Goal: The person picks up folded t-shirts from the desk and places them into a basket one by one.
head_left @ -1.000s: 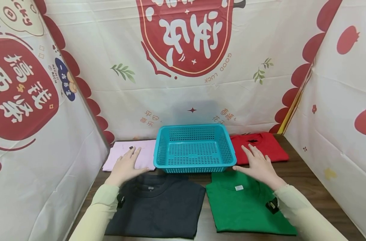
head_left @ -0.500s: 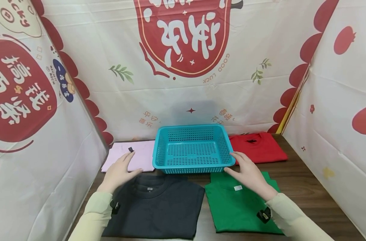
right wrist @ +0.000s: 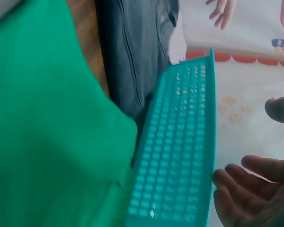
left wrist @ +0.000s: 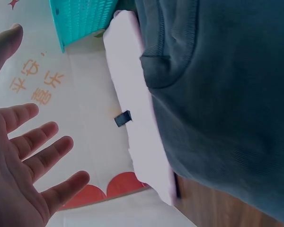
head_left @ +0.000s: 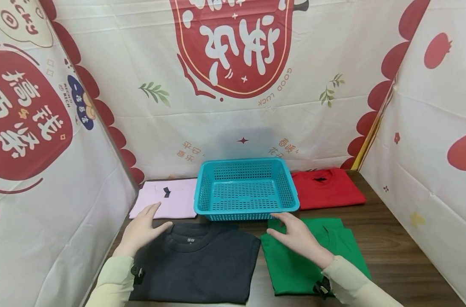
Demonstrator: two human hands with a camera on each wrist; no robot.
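My left hand (head_left: 142, 230) hovers over the upper left part of a folded dark grey T-shirt (head_left: 206, 268); its spread fingers (left wrist: 47, 161) hold nothing. Over a folded green T-shirt (head_left: 313, 273) hangs my right hand (head_left: 296, 236), fingers loosely bent and holding nothing. Its fingertips overlap the front rim of the turquoise plastic basket (head_left: 242, 213) in the head view; I cannot tell if they touch it. Inside, the basket shows only its slotted bottom. A folded light pink garment (head_left: 179, 204) with a dark tag lies left of the basket, a folded red T-shirt (head_left: 332, 192) to its right.
Everything lies on a dark wooden table (head_left: 394, 238). A printed white cloth (head_left: 233, 115) rises behind the basket, and cloth walls stand at the left and right sides.
Both hands have drawn back toward me. My right hand has also moved left, from beside the red T-shirt to over the green one. The garments and basket stay in place.
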